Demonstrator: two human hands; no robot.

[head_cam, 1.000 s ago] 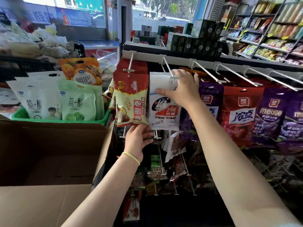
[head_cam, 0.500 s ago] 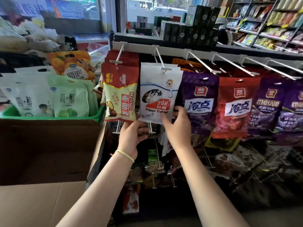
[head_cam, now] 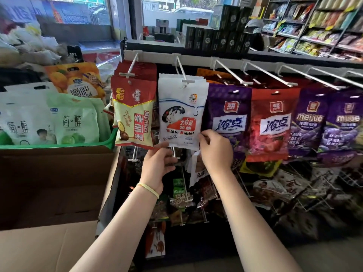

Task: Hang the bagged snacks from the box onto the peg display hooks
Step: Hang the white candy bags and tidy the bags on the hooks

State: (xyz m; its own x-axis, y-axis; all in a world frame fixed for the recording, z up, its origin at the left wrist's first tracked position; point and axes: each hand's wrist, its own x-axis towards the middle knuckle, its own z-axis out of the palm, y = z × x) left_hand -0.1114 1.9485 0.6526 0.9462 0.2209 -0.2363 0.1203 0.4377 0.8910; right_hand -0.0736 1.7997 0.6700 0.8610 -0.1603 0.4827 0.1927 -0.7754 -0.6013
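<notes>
Fingertips of both hands pinch the bottom edge of the white rabbit bag (head_cam: 181, 114), frame centre: left hand (head_cam: 157, 163) at its lower left corner, right hand (head_cam: 215, 149) at its lower right. Bag already hangs on its peg hook (head_cam: 181, 70); judged: straightening only, hanging done. Cardboard box (head_cam: 53, 185), lower left, interior dark, contents not visible. Green basket (head_cam: 107, 141) behind it holds white and green pouches (head_cam: 49, 118).
</notes>
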